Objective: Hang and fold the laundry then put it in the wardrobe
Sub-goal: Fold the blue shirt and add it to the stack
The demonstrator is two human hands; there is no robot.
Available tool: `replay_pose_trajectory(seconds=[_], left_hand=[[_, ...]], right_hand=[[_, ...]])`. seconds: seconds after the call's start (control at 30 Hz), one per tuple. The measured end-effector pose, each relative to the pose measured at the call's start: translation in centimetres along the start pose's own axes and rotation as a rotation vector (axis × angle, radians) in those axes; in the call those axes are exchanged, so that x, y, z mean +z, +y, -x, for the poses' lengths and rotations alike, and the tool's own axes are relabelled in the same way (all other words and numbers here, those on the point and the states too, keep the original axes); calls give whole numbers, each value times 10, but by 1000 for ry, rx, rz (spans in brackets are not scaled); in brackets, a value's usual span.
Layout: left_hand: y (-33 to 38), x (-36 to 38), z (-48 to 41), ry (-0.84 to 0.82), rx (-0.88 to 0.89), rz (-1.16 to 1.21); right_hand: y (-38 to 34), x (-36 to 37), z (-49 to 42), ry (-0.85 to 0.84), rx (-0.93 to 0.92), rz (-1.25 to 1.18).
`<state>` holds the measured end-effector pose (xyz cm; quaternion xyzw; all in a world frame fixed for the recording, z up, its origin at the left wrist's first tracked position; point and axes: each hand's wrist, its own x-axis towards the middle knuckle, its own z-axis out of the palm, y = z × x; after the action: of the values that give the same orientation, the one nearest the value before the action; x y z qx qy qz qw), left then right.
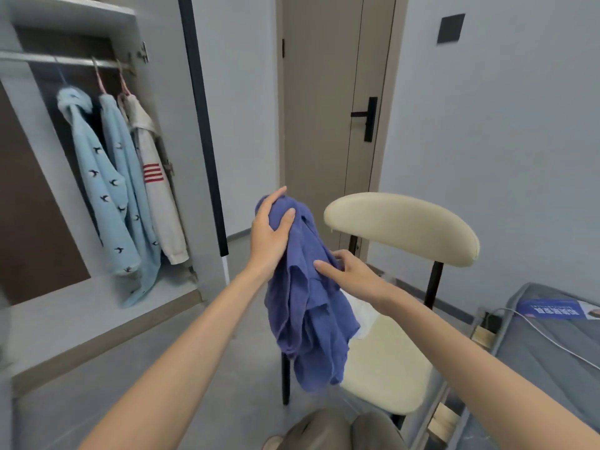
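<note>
Chairside, left hand (pixel 271 228) (raised) grips garment (pixel 311 313)

A cream chair (pixel 389 368) is standing on the grey floor (pixel 97 384), with a white cloth (pixel 363 315) lying on its seat. The wardrobe rail (pixel 65 59) is carrying two light blue garments (pixel 104 190) and a white jacket (pixel 160 206) on hangers. To the right, a grey bed (pixel 535 371) is bearing a blue booklet (pixel 548 310) and a white cable (pixel 558 345).

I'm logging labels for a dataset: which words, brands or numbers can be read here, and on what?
Blue card on the grey bed: white print, too blurred to read.
White jacket on the rail: red stripes only, no lettering.
Nothing else bears text.
</note>
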<state>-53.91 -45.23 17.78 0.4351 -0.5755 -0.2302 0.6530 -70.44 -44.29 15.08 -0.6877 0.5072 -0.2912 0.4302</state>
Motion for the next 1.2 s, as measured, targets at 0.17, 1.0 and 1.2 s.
replay_pose_trajectory(seconds=[0.17,1.0,1.2], left_hand=[[0,-35,-5,54,-25,-51],[5,-48,33,-320,-337,107],[-22,-59,31,-209,-283,-246]], right_hand=[[-9,7,-4,170,-136,-171],[-131,-1,-28,162,-341,-662],[-139,-3,-30,146,-304,-745]])
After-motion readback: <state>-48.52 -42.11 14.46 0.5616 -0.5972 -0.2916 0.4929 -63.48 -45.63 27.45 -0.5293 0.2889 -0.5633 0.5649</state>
